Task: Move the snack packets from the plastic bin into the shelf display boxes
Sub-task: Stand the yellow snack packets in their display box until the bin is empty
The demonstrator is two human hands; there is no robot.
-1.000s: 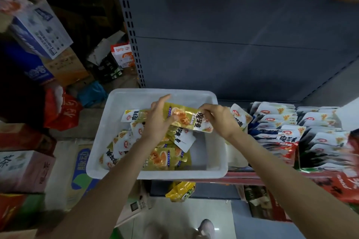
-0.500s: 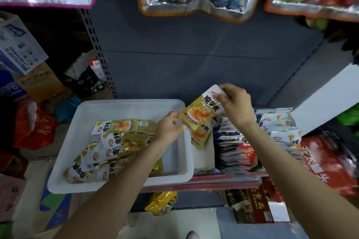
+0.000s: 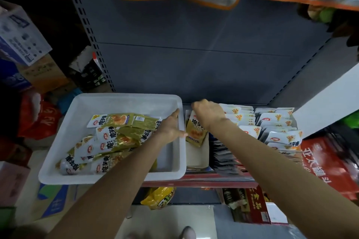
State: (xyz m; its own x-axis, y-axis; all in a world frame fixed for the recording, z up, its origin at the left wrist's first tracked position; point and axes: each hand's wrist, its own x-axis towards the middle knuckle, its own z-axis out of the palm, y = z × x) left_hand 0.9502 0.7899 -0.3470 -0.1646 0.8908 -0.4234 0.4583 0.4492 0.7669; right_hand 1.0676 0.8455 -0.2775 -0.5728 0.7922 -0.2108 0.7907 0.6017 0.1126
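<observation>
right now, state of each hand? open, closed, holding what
Left hand: open, fingers straight along the white bin's right wall, holding nothing.
Right hand: curled over the gold snack packet in the display box; grip itself hidden, cannot tell.

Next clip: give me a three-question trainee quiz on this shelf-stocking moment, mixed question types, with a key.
1. True or false: the white bin still holds several packets.
2. The right hand is over: A) the bin, B) the display box, C) the floor.
3. Fill in: the left hand rests at the bin's ____ wall.

Key: 1 true; 2 B, over a yellow packet standing there; 3 right.
</observation>
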